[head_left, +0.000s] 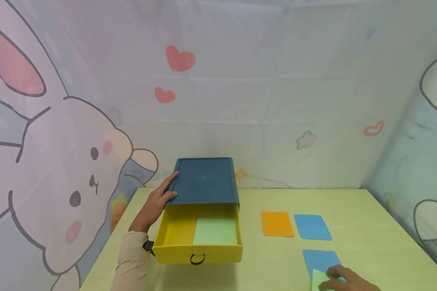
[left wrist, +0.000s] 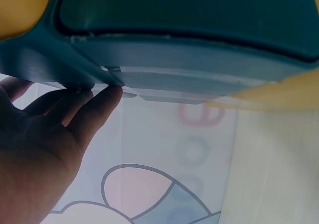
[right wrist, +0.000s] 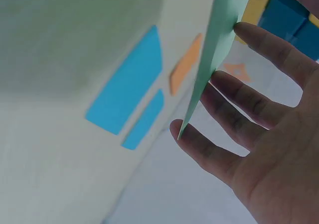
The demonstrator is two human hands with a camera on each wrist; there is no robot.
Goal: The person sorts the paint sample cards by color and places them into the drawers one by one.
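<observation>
While the blue box [head_left: 205, 180] is touched by L hand [head_left: 155, 205] (fingers extended), green card [head_left: 317, 277] is pinched by R hand [head_left: 346, 279]. Grip s/b light, w/o bending it.

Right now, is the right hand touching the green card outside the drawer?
Touching: the right wrist view shows the right hand with fingertips resting against the green card.

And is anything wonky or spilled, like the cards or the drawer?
Nothing's spilled, and the orange card and open yellow drawer look fine. One odd thing: the bunny on the wall cloth looks tipped sideways, one eye well above the other.
</observation>
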